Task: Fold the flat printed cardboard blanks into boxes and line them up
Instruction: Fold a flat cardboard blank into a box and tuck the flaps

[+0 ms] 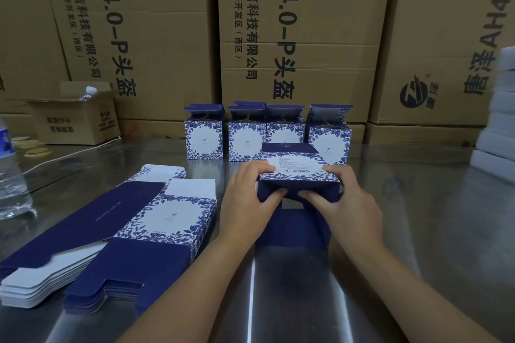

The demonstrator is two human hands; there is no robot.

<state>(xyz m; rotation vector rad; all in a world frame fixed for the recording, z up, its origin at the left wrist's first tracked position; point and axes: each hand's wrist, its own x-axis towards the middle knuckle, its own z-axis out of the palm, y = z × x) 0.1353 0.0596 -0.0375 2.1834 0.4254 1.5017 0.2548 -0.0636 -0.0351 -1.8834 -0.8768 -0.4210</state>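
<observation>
Box (299, 177) lies on its side just in front of the row of 4 boxes (204, 139), left hand (250, 198) and right hand (347, 200) gripping its ends, thumbs pushing flaps (294, 188) in, probably to close the bottom.

One camera sits on the person's head. It looks forward and down at the table (404, 231). It is close. Both arms reach in from the near edge. The left hand (248, 198) and the right hand (348, 200), holding a box (298, 172), sit in the middle of the picture. The view is very wide and bends at the sides. On the far side it reaches the big brown cartons (306, 22). A water bottle (11, 170) is cut off at the left edge, and a white stack (498, 133) at the right edge.
</observation>
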